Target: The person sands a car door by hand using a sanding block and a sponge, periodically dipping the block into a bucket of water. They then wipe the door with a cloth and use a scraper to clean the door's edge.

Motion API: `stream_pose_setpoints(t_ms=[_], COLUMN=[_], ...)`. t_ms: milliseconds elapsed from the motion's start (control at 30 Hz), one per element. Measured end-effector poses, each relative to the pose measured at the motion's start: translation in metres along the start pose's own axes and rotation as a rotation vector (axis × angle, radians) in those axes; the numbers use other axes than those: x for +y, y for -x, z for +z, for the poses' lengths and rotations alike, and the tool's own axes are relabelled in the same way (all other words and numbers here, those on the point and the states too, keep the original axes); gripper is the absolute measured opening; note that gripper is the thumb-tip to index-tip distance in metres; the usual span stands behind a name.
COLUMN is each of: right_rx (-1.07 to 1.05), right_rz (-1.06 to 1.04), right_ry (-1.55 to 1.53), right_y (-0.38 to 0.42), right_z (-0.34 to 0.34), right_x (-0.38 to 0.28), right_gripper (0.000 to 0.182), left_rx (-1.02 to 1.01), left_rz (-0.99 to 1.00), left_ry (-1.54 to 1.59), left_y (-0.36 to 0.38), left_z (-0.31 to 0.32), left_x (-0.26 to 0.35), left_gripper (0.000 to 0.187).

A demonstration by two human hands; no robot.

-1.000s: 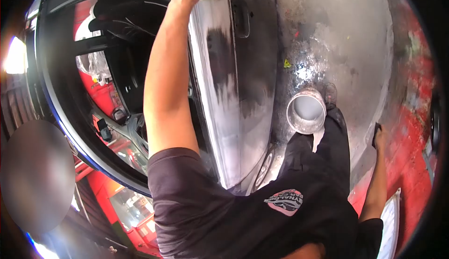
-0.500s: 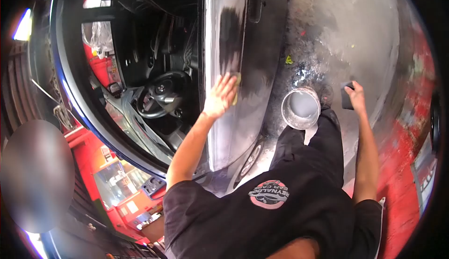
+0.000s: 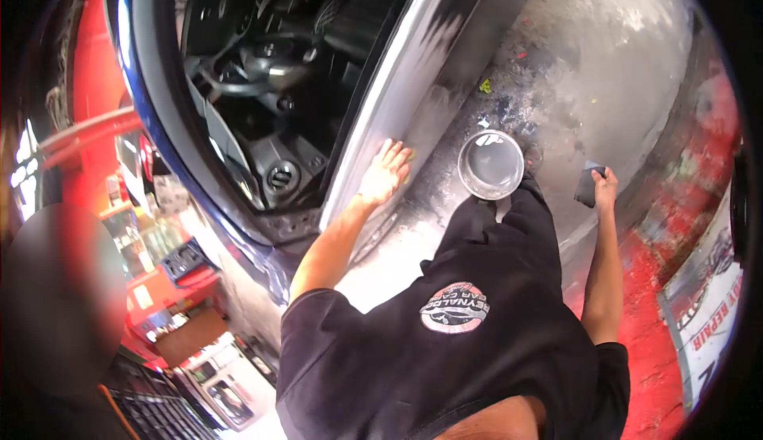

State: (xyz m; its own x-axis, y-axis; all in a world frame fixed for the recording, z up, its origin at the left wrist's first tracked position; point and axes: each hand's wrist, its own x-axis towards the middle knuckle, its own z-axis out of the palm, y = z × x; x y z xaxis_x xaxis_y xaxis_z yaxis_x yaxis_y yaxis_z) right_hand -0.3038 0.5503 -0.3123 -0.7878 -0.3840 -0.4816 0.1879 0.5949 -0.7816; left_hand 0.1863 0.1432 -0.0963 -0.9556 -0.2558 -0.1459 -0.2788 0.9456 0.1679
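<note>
My left hand (image 3: 386, 173) lies flat against the outer panel of a car door (image 3: 415, 82), near the door's lower end in the view. At its fingertips shows the edge of a yellowish pad (image 3: 410, 155), mostly hidden under the fingers. Grey and dark smeared patches cover the panel. Out to the right, my right hand (image 3: 606, 189) pinches a dark grey sheet (image 3: 586, 186) that looks like sandpaper, held clear of the car. Between the two hands, a round bucket (image 3: 464, 179) with greyish liquid stands by my legs.
Through the door's window opening, the steering wheel (image 3: 237, 82) shows. A small yellow-green scrap (image 3: 486, 86) lies on the stained, wet-looking floor (image 3: 604, 66). Red paint runs along the right, beside a printed sign (image 3: 711, 313). Red shelving and a cabinet stand at the lower left.
The view has turned, so the door now slants. My left hand has slid along the panel toward its lower end. My right hand still holds the dark sheet, slightly lower in view.
</note>
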Motion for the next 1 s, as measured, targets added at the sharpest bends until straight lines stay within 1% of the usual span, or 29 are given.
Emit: stream_pose_setpoints(t_ms=[33, 67, 133, 167, 200, 233, 267, 300, 333, 400, 467, 500, 567, 600, 633, 700, 833, 900, 933, 1000], right_rx=[-0.086, -0.102, -0.077, -0.089, -0.116, -0.142, -0.148, -0.155, -0.159, -0.390, -0.464, -0.477, -0.656, -0.668, -0.717, -0.812, -0.896, -0.912, -0.911, -0.814], right_rz=[-0.039, -0.059, -0.077, -0.092, -0.135, -0.175, -0.190, -0.201, -0.213, -0.314, -0.376, -0.384, -0.369, -0.369, -0.368, -0.325, -0.302, -0.275, -0.278, -0.332], right_ry=[0.029, 0.056, -0.127, -0.103, -0.125, -0.149, -0.135, -0.090, -0.046, -0.188, -0.089, -0.077, -0.196, -0.184, -0.200, -0.261, -0.247, -0.226, -0.224, -0.208], right_y=[0.005, 0.008, 0.025, 0.033, 0.041, 0.051, 0.059, 0.066, 0.078, 0.130, 0.162, 0.178, 0.208, 0.218, 0.226, 0.239, 0.252, 0.254, 0.252, 0.249], right_z=[-0.009, -0.006, 0.003, 0.009, 0.020, 0.032, 0.047, 0.065, 0.085, 0.123, 0.160, 0.177, 0.206, 0.217, 0.227, 0.241, 0.251, 0.253, 0.255, 0.258], right_x=[0.000, -0.001, -0.013, -0.022, -0.036, -0.050, -0.064, -0.080, -0.098, -0.174, -0.221, -0.242, -0.275, -0.286, -0.294, -0.305, -0.311, -0.310, -0.307, -0.300], right_gripper=[0.010, 0.010, 0.013, 0.013, 0.016, 0.021, 0.021, 0.024, 0.028, 0.033, 0.032, 0.032, 0.030, 0.030, 0.030, 0.025, 0.022, 0.021, 0.021, 0.018], left_rx=[-0.112, -0.095, 0.061, 0.092, 0.113, 0.212, 0.311, 0.367, 0.387, 0.458, 0.406, 0.455, 0.451, 0.444, 0.455, 0.449, 0.488, 0.446, 0.450, 0.551], left_rz=[-0.027, -0.055, -0.284, -0.407, -0.419, -0.496, -0.570, -0.563, -0.566, -0.715, -0.789, -0.730, -0.682, -0.647, -0.655, -0.618, -0.588, -0.674, -0.671, -0.685], left_ry=[-0.058, -0.042, 0.272, 0.362, 0.376, 0.514, 0.651, 0.767, 0.775, 1.010, 1.154, 1.293, 1.497, 1.586, 1.592, 1.831, 1.872, 1.724, 1.725, 1.752], left_y=[0.006, 0.013, 0.025, 0.032, 0.036, 0.041, 0.044, 0.042, 0.037, 0.027, 0.014, 0.010, 0.004, 0.004, 0.005, 0.008, 0.021, 0.023, 0.023, 0.023], left_z=[-0.011, -0.014, -0.005, 0.006, 0.020, 0.035, 0.046, 0.045, 0.048, 0.053, 0.037, 0.048, 0.031, 0.020, 0.012, 0.000, 0.000, 0.004, 0.002, 0.000], left_x=[0.011, 0.022, 0.045, 0.051, 0.055, 0.057, 0.060, 0.063, 0.067, 0.078, 0.088, 0.087, 0.092, 0.093, 0.096, 0.099, 0.094, 0.090, 0.091, 0.093], left_gripper=[0.035, 0.035, 0.037, 0.036, 0.036, 0.037, 0.038, 0.040, 0.040, 0.037, 0.030, 0.029, 0.032, 0.033, 0.033, 0.030, 0.026, 0.024, 0.024, 0.021])
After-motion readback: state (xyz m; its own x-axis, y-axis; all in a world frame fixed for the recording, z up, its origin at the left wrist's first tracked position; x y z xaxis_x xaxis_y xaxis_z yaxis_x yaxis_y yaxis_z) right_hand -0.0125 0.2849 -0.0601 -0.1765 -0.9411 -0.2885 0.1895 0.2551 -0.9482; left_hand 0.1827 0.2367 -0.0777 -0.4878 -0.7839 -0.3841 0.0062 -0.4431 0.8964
